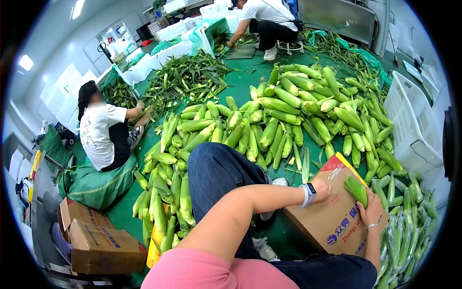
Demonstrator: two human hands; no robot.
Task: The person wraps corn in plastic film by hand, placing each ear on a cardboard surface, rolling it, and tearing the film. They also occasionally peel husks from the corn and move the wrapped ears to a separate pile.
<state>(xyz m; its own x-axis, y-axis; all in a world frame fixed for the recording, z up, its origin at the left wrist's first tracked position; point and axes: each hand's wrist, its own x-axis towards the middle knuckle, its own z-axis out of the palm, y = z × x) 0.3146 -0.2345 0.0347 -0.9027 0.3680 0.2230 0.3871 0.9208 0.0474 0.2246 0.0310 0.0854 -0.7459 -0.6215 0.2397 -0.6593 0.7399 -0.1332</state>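
Note:
My right hand [372,212], with a thin bracelet at the wrist, grips a green ear of corn [356,190] in its husk. The ear is held over the cardboard box [344,226], which stands tilted by my legs and bears blue and red print. Over the left part of that box is my left hand [320,189], its fingers curled closed; what they hold, if anything, is hidden. A watch [310,192] sits on the left wrist. Just beyond my knees spreads a big heap of husked-on corn ears [274,120].
Bagged corn [404,236] lies at the right, below a white crate [414,120]. One person [103,125] sits on a green sack [101,185] at left; another person [269,21] crouches at the back. Between them lie stripped husks [190,79]. An opened cardboard box [103,245] stands lower left.

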